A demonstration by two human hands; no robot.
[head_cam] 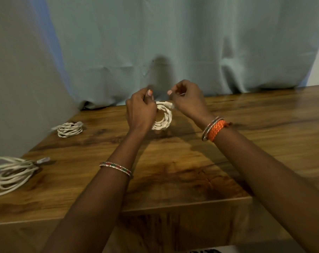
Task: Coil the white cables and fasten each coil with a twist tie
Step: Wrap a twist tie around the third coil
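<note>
A small coil of white cable (165,116) hangs between my two hands above the middle of the wooden table (191,161). My left hand (140,111) is closed around the coil's left side, thumb up. My right hand (187,98) pinches something thin at the coil's top right, near the cable's plug end; I cannot make out the twist tie itself. A second, tighter coil of white cable (69,129) lies at the back left of the table. A looser bundle of white cable (14,173) lies at the left edge, its ends trailing.
A grey-blue curtain (173,42) hangs along the table's far edge and down the left side. The table's front edge (155,205) runs below my forearms. Bangles sit on both wrists, with an orange thread band on the right one.
</note>
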